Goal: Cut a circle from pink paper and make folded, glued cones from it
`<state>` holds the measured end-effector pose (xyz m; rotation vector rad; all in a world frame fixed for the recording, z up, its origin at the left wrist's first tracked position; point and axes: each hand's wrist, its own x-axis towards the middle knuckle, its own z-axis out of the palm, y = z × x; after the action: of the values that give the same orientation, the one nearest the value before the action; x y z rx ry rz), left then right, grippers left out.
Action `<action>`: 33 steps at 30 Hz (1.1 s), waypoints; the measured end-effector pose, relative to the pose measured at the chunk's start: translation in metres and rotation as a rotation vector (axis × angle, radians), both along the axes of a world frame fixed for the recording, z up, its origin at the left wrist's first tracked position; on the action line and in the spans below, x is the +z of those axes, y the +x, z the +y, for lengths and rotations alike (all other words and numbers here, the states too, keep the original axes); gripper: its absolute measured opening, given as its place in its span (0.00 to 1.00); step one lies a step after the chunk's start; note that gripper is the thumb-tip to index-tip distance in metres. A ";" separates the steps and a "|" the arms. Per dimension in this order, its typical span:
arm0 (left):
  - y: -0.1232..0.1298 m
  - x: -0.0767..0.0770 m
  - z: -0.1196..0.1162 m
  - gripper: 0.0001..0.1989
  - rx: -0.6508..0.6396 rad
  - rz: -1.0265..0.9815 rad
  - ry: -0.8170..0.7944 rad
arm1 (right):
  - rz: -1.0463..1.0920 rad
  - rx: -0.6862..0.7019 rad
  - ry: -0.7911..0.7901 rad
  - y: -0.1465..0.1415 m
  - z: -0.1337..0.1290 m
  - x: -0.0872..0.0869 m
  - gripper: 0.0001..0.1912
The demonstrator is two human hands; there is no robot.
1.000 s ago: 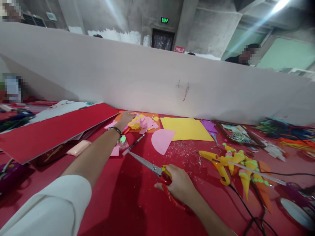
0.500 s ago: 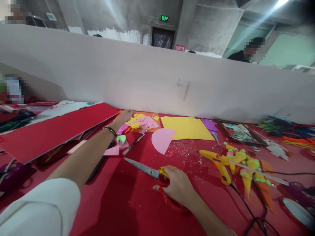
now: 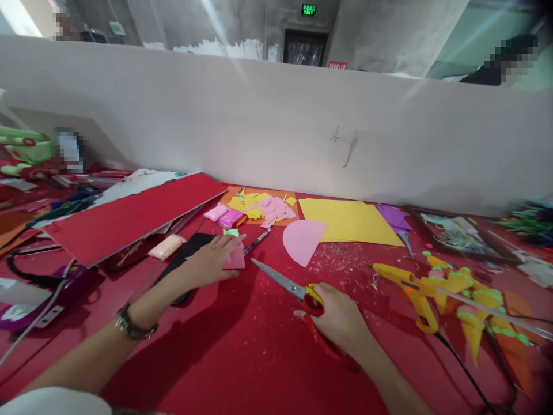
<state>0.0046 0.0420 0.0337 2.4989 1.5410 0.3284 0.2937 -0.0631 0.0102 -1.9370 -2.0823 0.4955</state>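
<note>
My right hand point(image 3: 339, 314) is wrapped around the red and yellow handles of a pair of scissors point(image 3: 280, 280), whose blades point away to the left. My left hand point(image 3: 213, 260) lies with fingers stretched out over a small pink paper piece point(image 3: 235, 260), partly covering it. Beneath that hand and wrist is a black phone-like slab point(image 3: 194, 246). Ahead of the scissors lies a pink paper semicircle point(image 3: 303, 242), overlapping a yellow sheet point(image 3: 352, 222). A pen point(image 3: 258, 240) rests between the left hand and the semicircle.
Pink and yellow paper scraps point(image 3: 276, 208) lie on an orange sheet. At right are a yellow glue gun point(image 3: 408, 285) with its cord and yellow cones point(image 3: 473, 325). A red board point(image 3: 142, 222) lies left; a white partition point(image 3: 242, 121) stands behind. Paper bits litter the red table point(image 3: 259, 357).
My left hand has come back from beside the scrap pile to the small pink paper piece. The right hand still holds the scissors. The view has shifted left.
</note>
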 end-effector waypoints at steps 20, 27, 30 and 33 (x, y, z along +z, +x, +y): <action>-0.050 -0.018 -0.012 0.30 0.424 0.199 0.077 | -0.044 0.034 -0.034 -0.002 0.001 0.001 0.18; -0.039 -0.012 -0.003 0.33 0.514 0.335 0.020 | -0.076 0.031 -0.017 -0.001 0.000 0.000 0.16; -0.039 -0.009 0.003 0.34 0.480 0.363 -0.006 | -0.074 0.028 -0.023 -0.002 0.001 0.001 0.16; -0.042 -0.011 0.007 0.36 0.429 0.381 -0.037 | -0.064 0.036 -0.025 -0.002 0.001 0.000 0.16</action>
<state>-0.0377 0.0492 0.0223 2.2751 2.2079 -0.1328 0.2915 -0.0623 0.0107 -1.9572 -2.1639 0.4747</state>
